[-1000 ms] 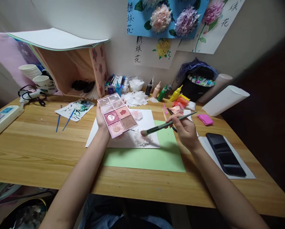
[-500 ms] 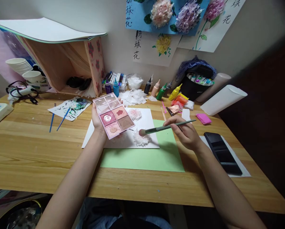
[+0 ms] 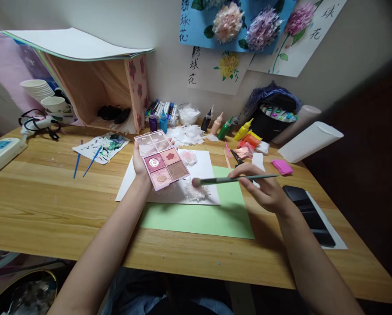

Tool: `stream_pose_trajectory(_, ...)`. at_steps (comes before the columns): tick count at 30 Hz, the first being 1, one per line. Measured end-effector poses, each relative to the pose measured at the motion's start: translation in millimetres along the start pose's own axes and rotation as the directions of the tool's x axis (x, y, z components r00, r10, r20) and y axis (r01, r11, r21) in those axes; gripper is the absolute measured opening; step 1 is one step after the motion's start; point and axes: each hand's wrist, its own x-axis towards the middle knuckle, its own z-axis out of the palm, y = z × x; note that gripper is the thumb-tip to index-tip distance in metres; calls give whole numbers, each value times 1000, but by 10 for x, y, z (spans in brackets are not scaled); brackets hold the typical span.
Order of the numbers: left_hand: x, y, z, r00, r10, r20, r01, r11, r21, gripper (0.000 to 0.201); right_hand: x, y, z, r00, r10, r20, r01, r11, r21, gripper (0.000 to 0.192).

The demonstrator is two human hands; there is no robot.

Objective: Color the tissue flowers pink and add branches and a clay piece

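An open makeup palette (image 3: pixel 162 161) with pink and brown pans lies tilted in my left hand (image 3: pixel 141 165), whose fingers wrap its edge. Between thumb and fingers, my right hand (image 3: pixel 260 187) grips the handle of a makeup brush (image 3: pixel 218 180). The pinkish bristles are over a white and pink paper flower (image 3: pixel 196 191); whether they touch it I cannot tell. Another pale pink flower (image 3: pixel 187 158) sits farther back on the white sheet (image 3: pixel 130 188). The palette hides part of that sheet. Beneath it lies a green sheet (image 3: pixel 196 221).
Paint bottles (image 3: pixel 225 128), white paper scraps (image 3: pixel 185 135) and markers (image 3: pixel 166 111) line the back. Two thin blue brushes (image 3: pixel 92 162) lie by a paint-stained paper (image 3: pixel 109 148) at left. A black phone (image 3: pixel 309 215) and a white bottle (image 3: pixel 310 141) are at right.
The camera view has shifted slightly. My right hand has turned a little, and the brush handle now lies more nearly level. My left hand still holds the palette.
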Motion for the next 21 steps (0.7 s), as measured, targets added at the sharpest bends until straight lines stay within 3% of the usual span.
stream_pose_trajectory(2,-19,-3,15,1000,-8,2,8,1000,4,66,-5,-14,-24,997,34,72,-33,999,-25,14)
stream_pose_trajectory(6,-57,-14,69,999,-11,-30,11,1000,8,67,-16,-29,-55,999,53,-1,-53,998,15,16)
stream_pose_trajectory(10,-67,-15,84,999,-14,-29,14,1000,14,67,-16,-11,-60,994,81,76,-80,997,-21,15)
stream_pose_trajectory(18,-48,-58,68,999,-8,-32,9,1000,8,70,12,-16,-73,985,57,-160,-55,998,20,14)
stream_pose_trajectory(21,-42,-91,65,997,-21,-74,21,1000,-10,69,87,-139,-18,896,56,-441,-11,995,103,16)
